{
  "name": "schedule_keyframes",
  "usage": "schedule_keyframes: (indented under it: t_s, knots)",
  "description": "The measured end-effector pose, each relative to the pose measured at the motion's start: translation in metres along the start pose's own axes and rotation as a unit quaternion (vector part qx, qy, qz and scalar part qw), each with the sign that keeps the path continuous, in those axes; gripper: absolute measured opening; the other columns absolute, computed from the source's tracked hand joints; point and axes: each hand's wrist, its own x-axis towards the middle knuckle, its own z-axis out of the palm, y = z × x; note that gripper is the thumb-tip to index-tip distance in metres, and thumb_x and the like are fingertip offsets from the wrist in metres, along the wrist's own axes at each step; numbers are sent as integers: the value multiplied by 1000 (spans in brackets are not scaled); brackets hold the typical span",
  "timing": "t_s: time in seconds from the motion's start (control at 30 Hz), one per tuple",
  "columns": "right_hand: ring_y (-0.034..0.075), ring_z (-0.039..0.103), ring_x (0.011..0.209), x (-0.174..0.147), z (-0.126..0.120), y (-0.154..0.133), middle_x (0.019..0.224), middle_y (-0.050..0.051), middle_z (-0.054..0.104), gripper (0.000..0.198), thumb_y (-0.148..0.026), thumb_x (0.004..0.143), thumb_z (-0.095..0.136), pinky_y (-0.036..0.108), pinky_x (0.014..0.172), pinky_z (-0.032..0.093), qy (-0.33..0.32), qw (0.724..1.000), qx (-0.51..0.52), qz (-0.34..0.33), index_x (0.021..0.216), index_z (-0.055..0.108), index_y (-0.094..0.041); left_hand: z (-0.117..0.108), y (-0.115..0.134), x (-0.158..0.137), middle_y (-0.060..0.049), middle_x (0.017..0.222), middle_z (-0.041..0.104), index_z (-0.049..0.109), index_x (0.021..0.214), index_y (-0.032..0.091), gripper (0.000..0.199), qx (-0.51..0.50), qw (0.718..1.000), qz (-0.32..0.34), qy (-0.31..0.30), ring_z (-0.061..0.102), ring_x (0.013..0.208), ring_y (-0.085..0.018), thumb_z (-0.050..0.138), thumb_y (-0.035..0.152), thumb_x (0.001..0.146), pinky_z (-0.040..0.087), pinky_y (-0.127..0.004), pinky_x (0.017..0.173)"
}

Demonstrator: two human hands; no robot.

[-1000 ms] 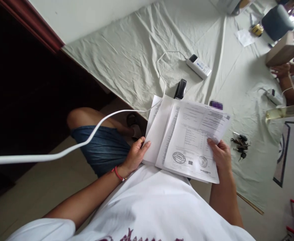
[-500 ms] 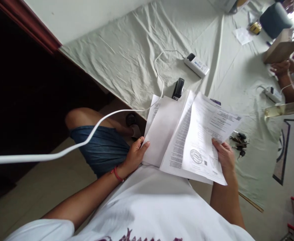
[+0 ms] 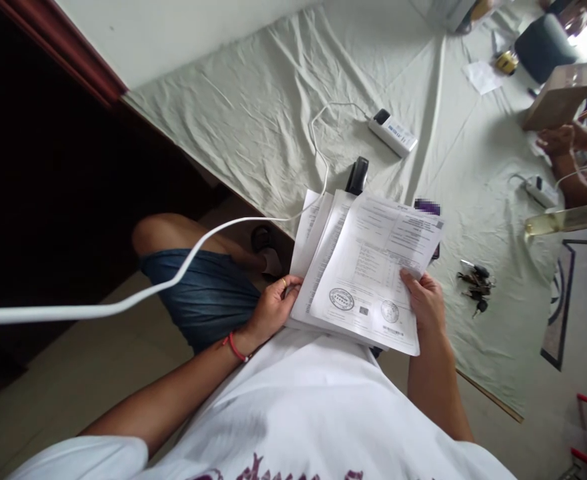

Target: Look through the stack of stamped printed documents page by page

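Observation:
A stack of printed papers (image 3: pixel 306 240) lies in front of my chest, over the table's near edge. My left hand (image 3: pixel 276 303) grips the stack's lower left edge, thumb on top, with its fingers partly under the sheets. On top is a printed sheet (image 3: pixel 373 273) with two round stamps along its lower part. My right hand (image 3: pixel 424 297) pinches that sheet at its right edge; how many sheets it holds I cannot tell. Just beyond the papers' top edge is a black stapler (image 3: pixel 357 175).
A white power strip (image 3: pixel 393 133) with a cable (image 3: pixel 173 273) crossing left sits on the cloth-covered table (image 3: pixel 253 127). Keys (image 3: pixel 477 287) lie to the right. Farther off are a tape measure (image 3: pixel 506 62), a cardboard box (image 3: pixel 561 93) and another person's hands (image 3: pixel 556 140).
My right hand has moved left, bringing its sheets over the stack, so the pages that were fanned apart now overlap. The top sheet now shows two stamps. My left hand stays in place.

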Motion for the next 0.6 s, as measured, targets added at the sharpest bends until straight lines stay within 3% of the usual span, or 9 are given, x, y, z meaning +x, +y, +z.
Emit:
schedule_keyframes:
  t_s: [0.17, 0.43, 0.6]
  knots:
    - [21, 76, 75, -5, 6, -2, 95, 0, 81, 43, -44, 68, 89, 32, 74, 63, -27, 1000, -5, 9, 104, 76, -24, -4, 1, -3, -1, 73, 61, 64, 82, 17, 47, -48, 998, -43, -27, 53, 70, -16, 59, 62, 92, 42, -26, 64]
    - [21, 74, 75, -4, 6, -1, 96, 2, 81, 47, -53, 70, 86, 29, 66, 60, -26, 999, -42, -9, 106, 75, -24, -2, -11, 4, 1, 68, 57, 61, 75, 17, 38, 36, 999, -37, 12, 47, 65, -14, 74, 53, 78, 38, -26, 62]
    - [19, 72, 70, -3, -2, -3, 92, 2, 80, 48, -52, 68, 87, 28, 64, 59, 0, 998, -60, -21, 103, 75, -22, -2, -15, 4, 0, 73, 62, 51, 72, 20, 39, 13, 999, -39, 11, 55, 72, -16, 78, 48, 74, 44, -27, 70]
